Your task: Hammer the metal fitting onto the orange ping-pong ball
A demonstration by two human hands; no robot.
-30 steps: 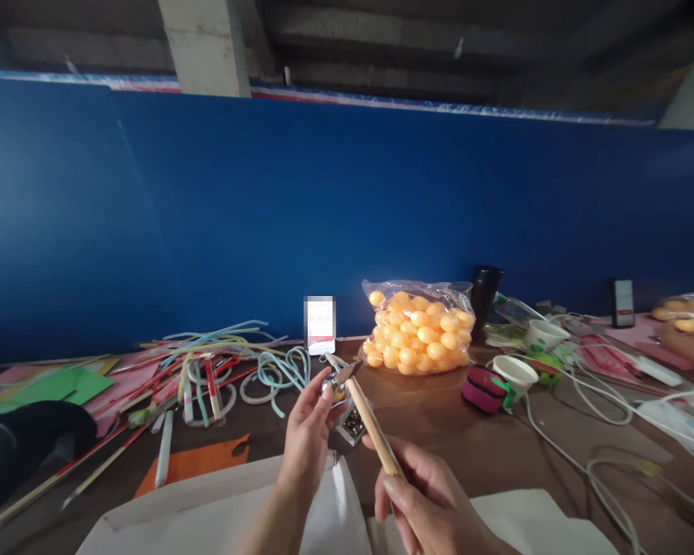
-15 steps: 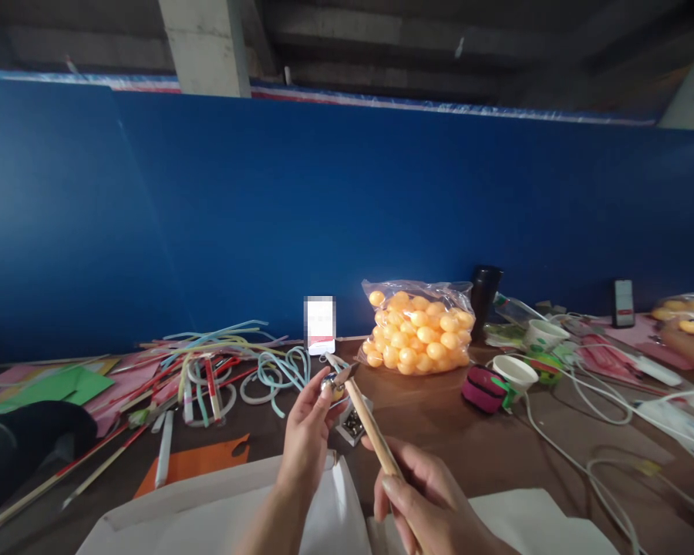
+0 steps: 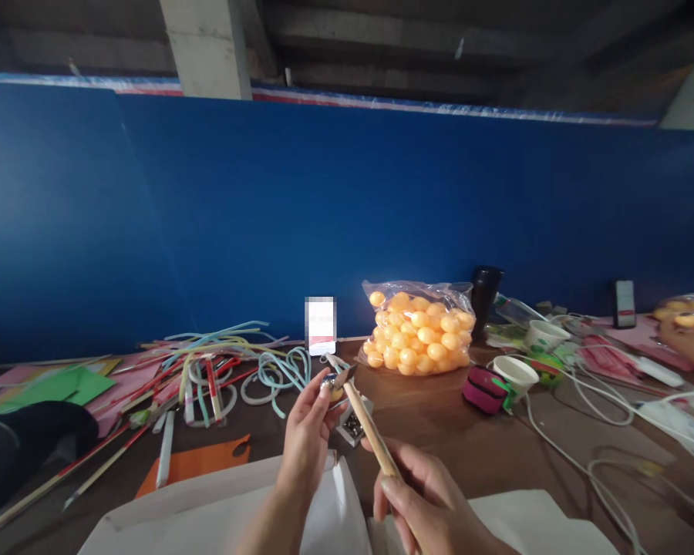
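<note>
My right hand (image 3: pixel 419 493) is wrapped round the wooden handle of a hammer (image 3: pixel 371 428), which slants up and to the left. At its top a tapered metal head points toward my left hand (image 3: pixel 305 432). The left fingers pinch a small shiny rounded piece (image 3: pixel 327 381) with a yellowish part below it. This piece meets the hammer's head; whether it belongs to the hammer I cannot tell. Just beyond and below the hands sits a small open box (image 3: pixel 352 428) of dark metal bits, partly hidden by the handle.
A clear bag of orange balls (image 3: pixel 419 335) stands behind the hands. Leftward lie coiled pale tubes (image 3: pixel 281 374), sticks, coloured paper (image 3: pixel 81 385) and an orange sheet (image 3: pixel 208 462). On the right are paper cups (image 3: pixel 516 375), a magenta pouch (image 3: pixel 481 391) and white cables (image 3: pixel 598 416). A white-screened phone (image 3: pixel 322 327) stands upright.
Very little differs. The view has shifted slightly, while both hands keep the same hold on the hammer and the shiny piece.
</note>
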